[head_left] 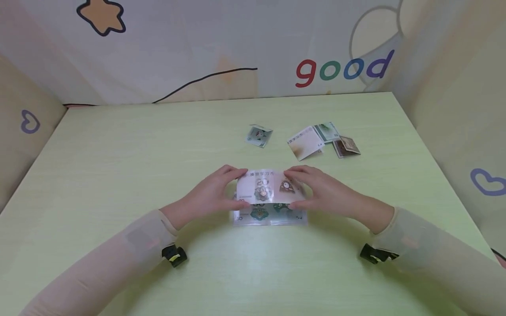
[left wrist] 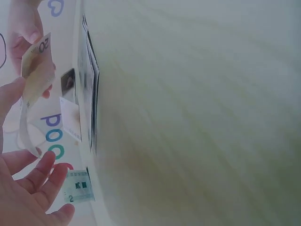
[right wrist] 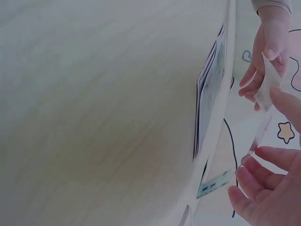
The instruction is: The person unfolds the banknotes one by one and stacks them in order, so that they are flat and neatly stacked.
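A pale play banknote (head_left: pixel 272 188) printed 20, with Chinese characters, is held between both hands above the table. My left hand (head_left: pixel 215 193) pinches its left end between thumb and forefinger; my right hand (head_left: pixel 328 193) pinches the right end the same way. In the left wrist view the banknote (left wrist: pixel 37 68) bends in a curve, and the other fingers are spread beneath it. Directly under it lies a neat stack of banknotes (head_left: pixel 272 218), a green 50 on top. Seen edge-on in the right wrist view, this stack (right wrist: pixel 211 89) rests apart from the raised note.
Behind the hands stands a small folded green banknote (head_left: pixel 258 136). To its right, a folded pale note (head_left: pixel 305 143), a green note (head_left: pixel 327 131) and a brown folded note (head_left: pixel 346 146) sit close together. A printed cloth wall (head_left: pixel 197 48) borders the table's (head_left: pixel 138 145) back edge.
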Demonstrator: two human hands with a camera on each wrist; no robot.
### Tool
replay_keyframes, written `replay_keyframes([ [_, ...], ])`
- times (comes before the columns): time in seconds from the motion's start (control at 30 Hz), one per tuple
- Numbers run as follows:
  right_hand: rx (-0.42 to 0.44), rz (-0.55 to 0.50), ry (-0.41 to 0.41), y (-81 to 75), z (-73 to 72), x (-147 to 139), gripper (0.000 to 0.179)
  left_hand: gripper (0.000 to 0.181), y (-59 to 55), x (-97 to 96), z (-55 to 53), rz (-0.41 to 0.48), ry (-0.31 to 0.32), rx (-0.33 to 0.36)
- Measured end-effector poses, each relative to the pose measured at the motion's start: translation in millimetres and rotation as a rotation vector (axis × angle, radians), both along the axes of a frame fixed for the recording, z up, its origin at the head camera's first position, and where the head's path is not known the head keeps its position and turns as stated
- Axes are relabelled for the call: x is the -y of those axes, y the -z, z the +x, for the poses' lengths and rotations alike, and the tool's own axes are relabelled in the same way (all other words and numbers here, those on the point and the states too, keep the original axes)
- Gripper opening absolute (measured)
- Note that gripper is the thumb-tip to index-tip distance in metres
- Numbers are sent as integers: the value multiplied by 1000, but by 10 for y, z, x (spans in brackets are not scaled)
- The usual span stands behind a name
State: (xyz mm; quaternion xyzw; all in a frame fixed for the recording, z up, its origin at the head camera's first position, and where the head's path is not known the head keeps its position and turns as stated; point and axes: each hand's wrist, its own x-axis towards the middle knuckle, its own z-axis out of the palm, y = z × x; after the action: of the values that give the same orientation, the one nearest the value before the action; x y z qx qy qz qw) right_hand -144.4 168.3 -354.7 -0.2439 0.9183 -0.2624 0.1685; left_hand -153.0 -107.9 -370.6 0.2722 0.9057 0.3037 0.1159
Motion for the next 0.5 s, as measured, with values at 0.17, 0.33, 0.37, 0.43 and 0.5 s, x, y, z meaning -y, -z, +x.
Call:
replay_keyframes([
  [0.17, -19, 31, -32, 29, 24, 19, 74, 78, 28, -2, 22, -64, 18, 11],
  [0.33, -66, 68, -71, 57, 46, 29, 74, 79, 47, -7, 36, -125, 44, -8],
  [0.37, -70, 73, -75, 62, 51, 27, 73, 78, 49, -8, 39, -133, 48, -15],
  [0.43, -77, 84, -81, 64, 62, 25, 73, 76, 51, -13, 48, -149, 50, -27],
  [0.5, -80, 94, -84, 65, 73, 21, 73, 75, 51, -22, 59, -166, 49, -46],
])
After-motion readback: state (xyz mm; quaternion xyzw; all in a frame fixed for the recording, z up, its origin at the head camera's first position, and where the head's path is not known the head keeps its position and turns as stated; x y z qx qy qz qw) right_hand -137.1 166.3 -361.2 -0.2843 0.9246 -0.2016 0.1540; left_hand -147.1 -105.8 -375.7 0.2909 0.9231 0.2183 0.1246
